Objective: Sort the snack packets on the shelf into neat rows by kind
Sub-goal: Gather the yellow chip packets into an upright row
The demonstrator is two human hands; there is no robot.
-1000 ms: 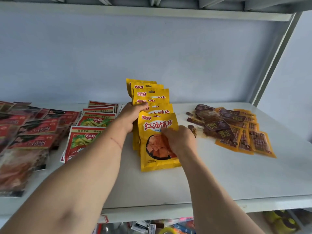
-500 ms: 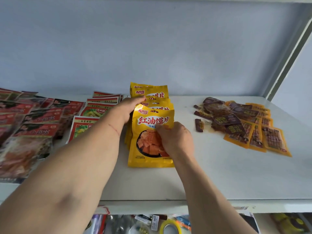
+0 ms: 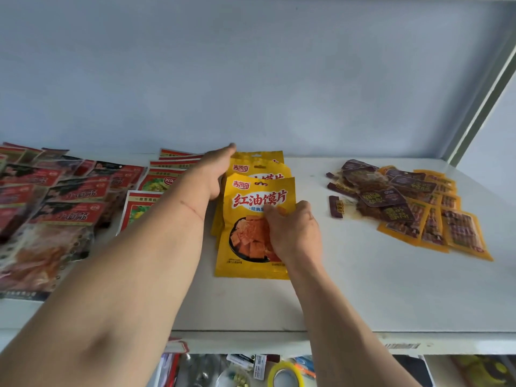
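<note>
A row of yellow snack packets [image 3: 245, 247] with red lettering lies overlapped in the middle of the white shelf [image 3: 363, 297], running from front to back. My left hand [image 3: 215, 171] lies with straight fingers flat against the row's left side, fingertips near the back wall. My right hand [image 3: 293, 233] rests on the front packet, its fingers curled on the packet's face and covering its right half. Red-and-white packets with green pictures [image 3: 156, 185] lie in a row just left of my left arm.
Red and dark packets [image 3: 55, 196] cover the shelf's left end. A loose heap of purple and orange packets [image 3: 413, 210] lies at the right. The blue back wall and a white upright post [image 3: 480, 107] bound the shelf. Assorted items sit on the shelf below.
The yellow packets, standing taller a second ago, now lie lower and flatter. My left hand has stretched along their left side towards the wall. My right hand stays on the front packet.
</note>
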